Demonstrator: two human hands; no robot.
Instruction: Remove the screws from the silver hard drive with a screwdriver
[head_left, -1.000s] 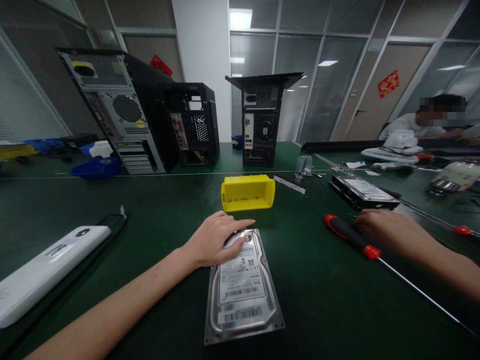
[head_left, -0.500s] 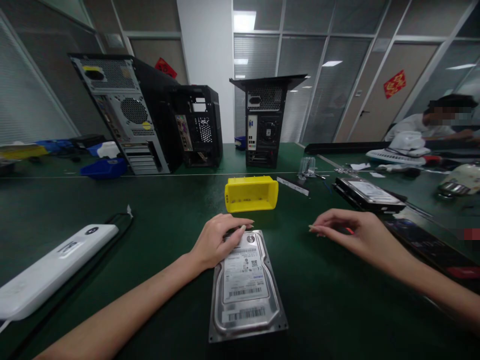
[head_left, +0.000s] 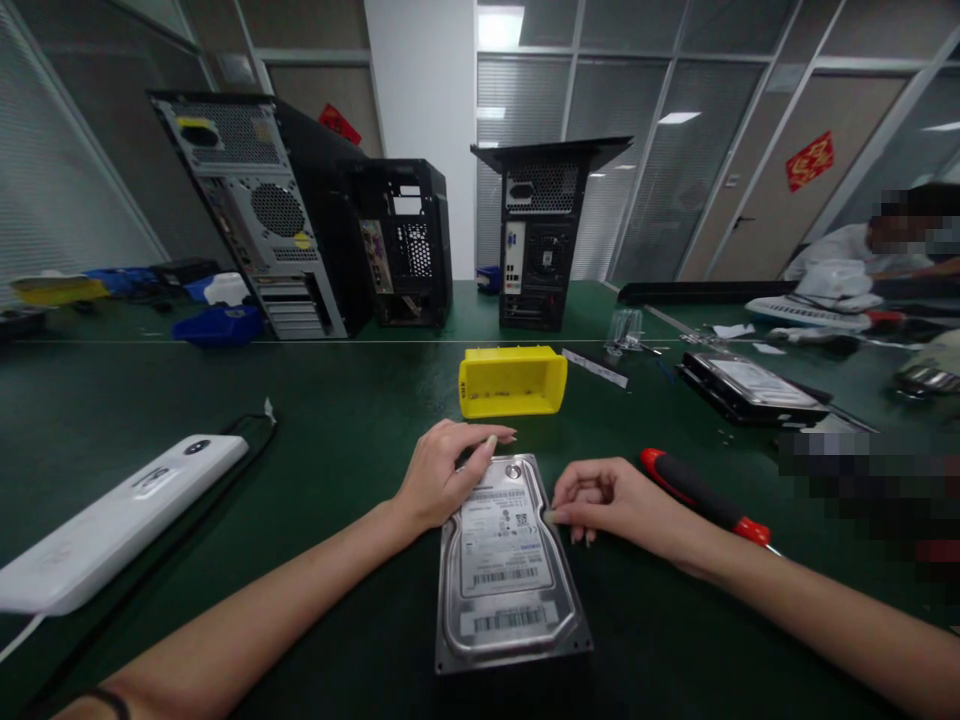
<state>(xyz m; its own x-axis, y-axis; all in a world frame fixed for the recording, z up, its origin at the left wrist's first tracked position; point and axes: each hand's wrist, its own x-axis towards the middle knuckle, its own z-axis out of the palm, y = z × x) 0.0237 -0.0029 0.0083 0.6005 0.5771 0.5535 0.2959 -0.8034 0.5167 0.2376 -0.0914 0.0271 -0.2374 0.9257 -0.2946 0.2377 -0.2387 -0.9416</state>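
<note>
A silver hard drive [head_left: 510,565] is laid flat, label up, on the green counter [head_left: 337,430], directly in front of the person. The left hand [head_left: 442,472] is placed on the far left corner of the drive, its fingers spread loosely over the edge, so this grip is open and nothing is enclosed by it. The right hand [head_left: 611,500] is held at the right edge of the drive, its fingers curled and a fingertip touching the metal side; whether something small is pinched there cannot be told. A red and black screwdriver [head_left: 701,495] is seen on the counter just behind the right hand. A yellow bin [head_left: 513,381] is set beyond the drive, and a second drive [head_left: 754,385] is lying further to the right.
</note>
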